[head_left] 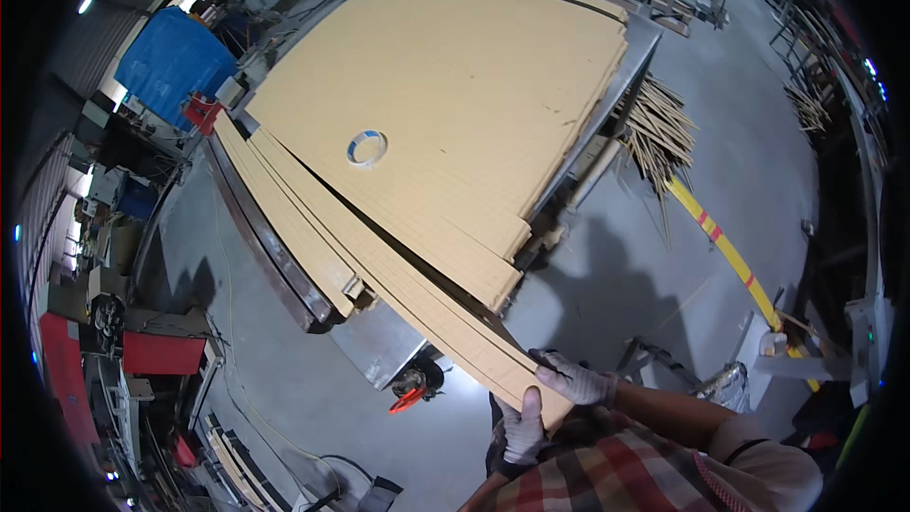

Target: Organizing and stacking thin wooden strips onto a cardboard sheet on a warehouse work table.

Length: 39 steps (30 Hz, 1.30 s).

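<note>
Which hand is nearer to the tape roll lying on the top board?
Right, narrowly. The right hand grips the lowest board's near corner; the left hand holds it just below, farther from the tape roll.

Four boards [445, 85] (stacked), one tape roll [367, 148].

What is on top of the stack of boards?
A roll of tape lies flat on the top board. The boards beneath show only their edges; what is between them is covered.
</note>
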Tool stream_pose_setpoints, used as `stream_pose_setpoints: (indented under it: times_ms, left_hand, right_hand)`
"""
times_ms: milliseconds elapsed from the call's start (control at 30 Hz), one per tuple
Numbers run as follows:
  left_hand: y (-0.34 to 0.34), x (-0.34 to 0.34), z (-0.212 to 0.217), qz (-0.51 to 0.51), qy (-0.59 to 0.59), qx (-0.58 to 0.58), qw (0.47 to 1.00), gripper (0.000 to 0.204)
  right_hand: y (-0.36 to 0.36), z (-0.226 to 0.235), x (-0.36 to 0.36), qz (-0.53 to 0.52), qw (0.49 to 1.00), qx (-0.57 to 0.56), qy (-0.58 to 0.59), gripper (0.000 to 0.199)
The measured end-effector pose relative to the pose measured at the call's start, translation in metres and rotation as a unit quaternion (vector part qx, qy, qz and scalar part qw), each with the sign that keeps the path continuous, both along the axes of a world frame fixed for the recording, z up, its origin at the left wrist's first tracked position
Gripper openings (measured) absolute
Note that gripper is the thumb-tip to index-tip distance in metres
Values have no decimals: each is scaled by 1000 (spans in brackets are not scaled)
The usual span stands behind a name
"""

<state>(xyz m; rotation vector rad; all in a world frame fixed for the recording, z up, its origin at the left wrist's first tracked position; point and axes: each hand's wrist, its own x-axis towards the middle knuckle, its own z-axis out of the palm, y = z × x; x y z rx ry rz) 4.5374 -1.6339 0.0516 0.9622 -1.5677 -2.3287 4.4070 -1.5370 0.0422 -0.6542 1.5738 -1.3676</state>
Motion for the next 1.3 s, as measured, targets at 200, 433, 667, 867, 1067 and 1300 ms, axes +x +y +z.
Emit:
stream_pose_setpoints:
  times_ms: [200, 433, 667, 867, 1067, 1300]
  left_hand:
    - [-105, -73, 45, 98, 35, 45, 994, 54]
    - [-82, -34, 36, 47, 167, 288, 942, 80]
    - [-118, -43, -42, 31, 122, 461, 879, 84]
    - [-105, -78, -63, 20, 127, 558, 820, 67]
    - [-105, -87, -43, 47, 150, 554, 818, 40]
    - [-124, -86, -31, 33, 171, 483, 858, 43]
  right_hand:
    - [-115, 14, -46, -67, 998, -4, 12, 62]
    - [-77, 34, -24, -18, 1000, 12, -22, 74]
    - [-70, 43, -25, 35, 996, 79, 30, 95]
    - [-57, 88, -14, 29, 996, 75, -37, 97]
    - [-28, 135, -3, -26, 997, 63, -21, 76]
    - [11, 149, 0, 26, 991, 87, -96, 88]
